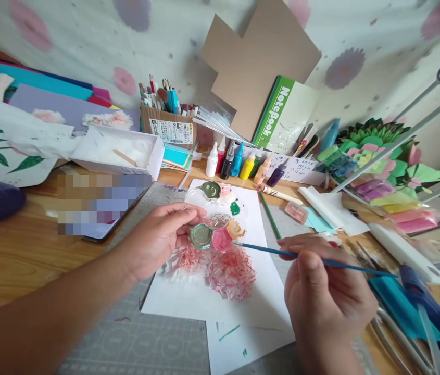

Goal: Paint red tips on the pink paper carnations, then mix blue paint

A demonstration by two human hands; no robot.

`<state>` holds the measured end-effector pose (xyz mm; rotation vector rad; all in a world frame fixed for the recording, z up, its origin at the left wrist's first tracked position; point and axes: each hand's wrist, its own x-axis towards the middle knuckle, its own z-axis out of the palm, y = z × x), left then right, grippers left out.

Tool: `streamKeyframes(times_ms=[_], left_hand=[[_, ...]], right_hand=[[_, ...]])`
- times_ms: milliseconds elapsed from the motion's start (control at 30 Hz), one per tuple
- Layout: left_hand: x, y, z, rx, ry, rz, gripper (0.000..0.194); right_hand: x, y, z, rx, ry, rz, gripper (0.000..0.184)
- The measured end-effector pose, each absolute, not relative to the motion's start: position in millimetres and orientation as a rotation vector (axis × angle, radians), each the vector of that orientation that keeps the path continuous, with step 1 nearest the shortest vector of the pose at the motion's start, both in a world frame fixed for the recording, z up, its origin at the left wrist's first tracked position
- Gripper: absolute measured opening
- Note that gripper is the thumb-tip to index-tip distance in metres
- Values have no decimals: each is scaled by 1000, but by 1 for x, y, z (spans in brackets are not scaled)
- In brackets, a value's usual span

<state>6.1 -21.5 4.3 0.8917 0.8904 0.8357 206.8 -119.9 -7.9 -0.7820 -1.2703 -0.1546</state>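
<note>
Between the two hands, a blue paintbrush (266, 249) is running almost straight across from side to side, its bristles pointing left and its handle sloping slightly towards the person on the right. The bristle tip is meeting the edge of the pink well in a clear palette (196, 196), just beyond the left fingertips. Past the right hand (327, 291), the handle's far end is reaching towards a blue glue gun (415, 284).

The right hand is pinching the handle between thumb and forefinger, with its other fingers curling in towards the palm. The left hand (161, 239) is half closing, its thumb and fingers gripping the palette's left side. The palette is stretching away from the person, with green and pink paint in its wells.

Just below the left hand and the palette, two ruffled pink-and-white flowers (230, 276) are resting on a white sheet (272, 312), which is lying over a grey cutting mat (126, 338). Beyond the right hand, a green stick (269, 216) is slanting away. Farther beyond both hands, paint bottles (247, 167) are standing in a row.
</note>
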Motion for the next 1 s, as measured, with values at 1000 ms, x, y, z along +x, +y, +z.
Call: streamKeyframes(times_ms=[1000], left_hand=[[12,-19,6,757,930,858,8]], right_hand=[[213,-137,-8,-914,-1160,-57,14]])
